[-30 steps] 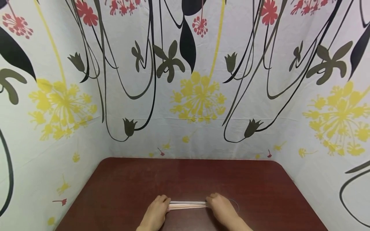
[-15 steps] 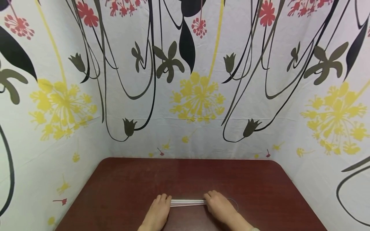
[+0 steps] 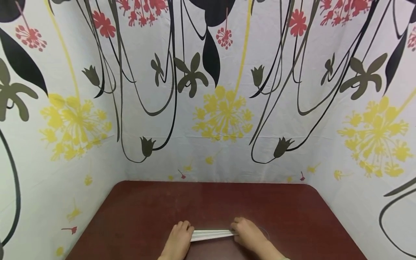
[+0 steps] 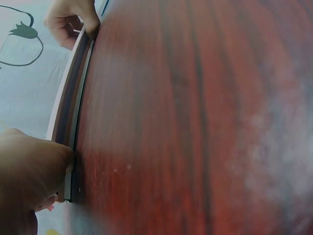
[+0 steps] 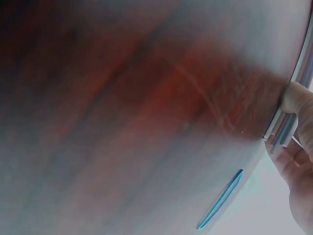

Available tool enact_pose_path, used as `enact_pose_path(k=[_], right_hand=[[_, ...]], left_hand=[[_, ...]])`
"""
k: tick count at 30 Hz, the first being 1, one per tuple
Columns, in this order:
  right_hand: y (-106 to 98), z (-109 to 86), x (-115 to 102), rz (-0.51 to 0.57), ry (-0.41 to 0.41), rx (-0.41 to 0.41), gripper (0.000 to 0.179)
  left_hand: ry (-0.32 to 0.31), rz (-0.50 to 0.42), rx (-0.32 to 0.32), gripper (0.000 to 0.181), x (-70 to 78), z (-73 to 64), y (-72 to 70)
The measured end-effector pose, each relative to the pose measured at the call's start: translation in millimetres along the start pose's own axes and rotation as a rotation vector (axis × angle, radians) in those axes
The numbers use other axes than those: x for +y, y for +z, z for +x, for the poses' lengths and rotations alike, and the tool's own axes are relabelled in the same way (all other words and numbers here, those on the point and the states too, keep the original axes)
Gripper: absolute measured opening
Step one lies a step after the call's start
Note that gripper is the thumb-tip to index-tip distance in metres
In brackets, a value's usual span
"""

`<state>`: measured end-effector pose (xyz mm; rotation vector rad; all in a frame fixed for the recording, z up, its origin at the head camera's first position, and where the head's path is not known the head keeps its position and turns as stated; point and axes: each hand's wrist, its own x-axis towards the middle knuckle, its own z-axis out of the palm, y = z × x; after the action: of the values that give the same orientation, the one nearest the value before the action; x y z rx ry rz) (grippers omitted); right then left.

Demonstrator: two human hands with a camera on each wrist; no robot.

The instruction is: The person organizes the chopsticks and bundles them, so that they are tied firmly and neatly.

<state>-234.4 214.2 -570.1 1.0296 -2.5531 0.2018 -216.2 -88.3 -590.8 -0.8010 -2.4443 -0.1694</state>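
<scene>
A bundle of long, thin, pale strips [image 3: 212,234] stretches between both hands, just above or on the table; I cannot tell whether it is one folded piece. My left hand [image 3: 178,238] grips its left end, and my right hand [image 3: 248,233] grips the right end. Seen from the left wrist, the strips [image 4: 71,93] lie layered face to face, pinched by the left thumb and fingers. At the right wrist, their ends [image 5: 283,129] poke out past the right hand [image 5: 301,112]. Beside that hand lies a thin blue loop [image 5: 220,200], faint in the head view.
The dark red-brown table [image 3: 208,202] has a smooth, shiny top and rounded far corners. White cloth [image 3: 221,159] printed with flowers hangs close around its back and sides.
The bundle has been turned: peach edges showed a second ago, while a broader white face shows now. Its right end sits slightly higher than the left. The head view has tilted up a little.
</scene>
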Motion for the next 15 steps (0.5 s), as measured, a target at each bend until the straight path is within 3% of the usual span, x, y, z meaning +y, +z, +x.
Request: enact_pose_path(k=[4,11,15], right_hand=[[0.4,0.6,-1.0,-0.006,0.018,-0.001,0.030],[-1.5,2.4,-5.2,0.006,0.020,-0.032,0.030],[-2.5,3.4,-8.7,0.001,0.037,-0.045,0.028]], left_hand=[[-0.016,0.023,0.002,0.017,1.4,1.2,-1.6],[-0.041,-0.013,-0.069,0.018,4.3,2.5,-2.6],[-0.048,-0.015,-0.048,0.023,5.1,2.3,-1.0]])
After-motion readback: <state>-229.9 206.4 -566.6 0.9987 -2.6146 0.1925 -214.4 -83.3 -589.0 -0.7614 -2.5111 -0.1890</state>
